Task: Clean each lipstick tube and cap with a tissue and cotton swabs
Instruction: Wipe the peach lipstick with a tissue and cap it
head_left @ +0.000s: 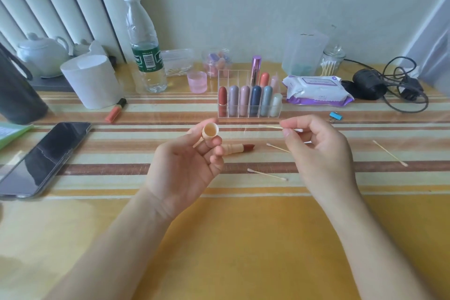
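Fingers [215, 161] of the left hand [181, 173] are curled round a small peach-coloured plastic lipstick cap [210, 132], which is pinched between thumb and fingertips. The cap is held off the table with its open mouth turned up toward the camera, likely so the inside can be seen and reached.

The right hand [321, 153] is closed in a pinch on a wooden-stick cotton swab [271, 127]. It is gripped near one end, with a white tip showing just past the thumb and the longer part pointed left at the cap. The far end is too faint to be read. Swab and cap are apart, with no contact. Judged step: the swab is being lined up for the cap's inside.

A peach lipstick tube with a dark red bullet [237, 148] is laid on its side on the striped yellow tablecloth [243, 238], uncapped, just behind the left fingertips. It was probably parked there so both hands are freed, and kept near for recapping. The exposed bullet could be smeared on the cloth if the tube rolled.

Loose cotton swabs [266, 174] are scattered near the right hand; whether they are used cannot be told. Capped lipsticks are stood upright in a clear acrylic organiser [227, 75] at the back. A white-and-purple wipe pack [319, 90] is set just beside it, within reach. No tissue is seen in either hand.
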